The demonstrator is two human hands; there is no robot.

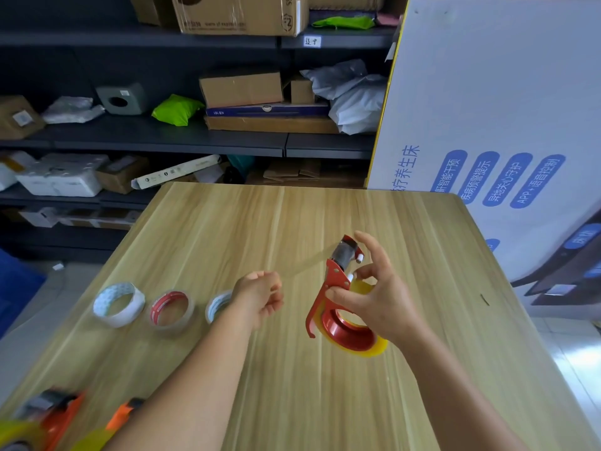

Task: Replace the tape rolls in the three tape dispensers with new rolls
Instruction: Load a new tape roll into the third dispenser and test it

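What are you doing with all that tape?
A person is changing tape rolls. The right hand holds a red tape dispenser above the wooden table, with a yellowish roll on it. The left hand hovers nearby with curled fingers, holding nothing. Three rolls lie in a row on the left, and two more dispensers sit near the front corner.
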